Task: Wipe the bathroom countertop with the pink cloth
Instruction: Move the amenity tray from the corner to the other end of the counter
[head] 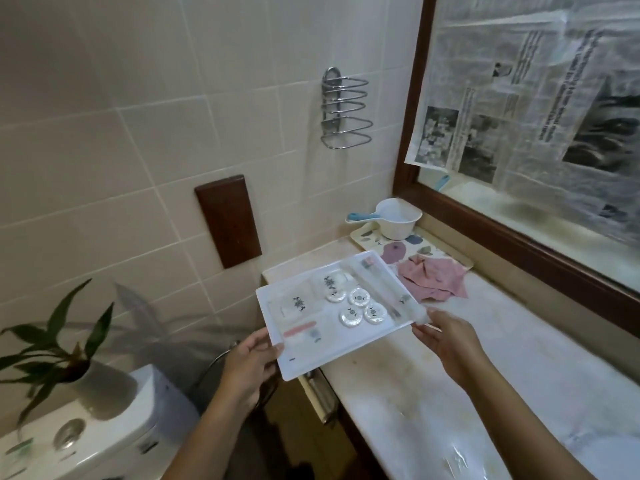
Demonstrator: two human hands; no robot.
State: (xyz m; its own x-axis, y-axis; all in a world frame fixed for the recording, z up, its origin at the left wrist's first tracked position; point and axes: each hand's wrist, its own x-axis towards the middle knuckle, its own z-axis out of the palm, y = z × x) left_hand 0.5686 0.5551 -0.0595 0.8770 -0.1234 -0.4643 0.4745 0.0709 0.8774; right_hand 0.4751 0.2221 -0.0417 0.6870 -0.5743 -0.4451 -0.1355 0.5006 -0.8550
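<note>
A crumpled pink cloth (433, 280) lies on the pale marble countertop (478, 368), partly on a flowered tray. Both hands hold a white plastic tray (301, 365) of wrapped toiletries above the counter's left end. My left hand (251, 365) grips its near left edge, thumb on top. My right hand (446, 339) pinches the tray's right corner. The white tray overlaps the cloth's left side in view.
A flowered tray (394, 252) with a white water scoop (394, 220) stands at the counter's far end. A newspaper-covered mirror (540, 133) runs along the right. A toilet cistern (104, 438) with a potted plant (65, 355) is at lower left. A wire rack (346, 109) hangs on the tiled wall.
</note>
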